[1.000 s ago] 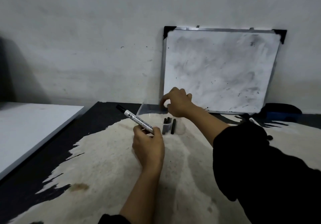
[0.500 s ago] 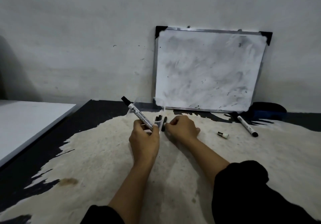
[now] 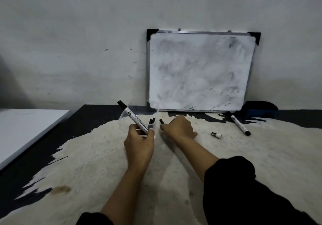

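My left hand (image 3: 139, 142) grips a white marker (image 3: 134, 118) with a black cap, its capped end pointing up and to the left. Just behind that hand stands a clear plastic container (image 3: 153, 114) with two black markers (image 3: 152, 121) inside. My right hand (image 3: 179, 128), fingers curled, holds a small black marker (image 3: 162, 121) beside the container's right wall. A smudged whiteboard (image 3: 200, 71) leans against the wall behind.
On the worn table top (image 3: 104, 163), another white marker (image 3: 241, 125) and a loose cap (image 3: 216, 135) lie to the right. A dark blue eraser (image 3: 259, 111) sits by the whiteboard's lower right corner. A white board (image 3: 22, 128) lies at the left.
My right hand came down from the container's far rim to the table at its right side, now holding a black marker. The left hand kept its marker.
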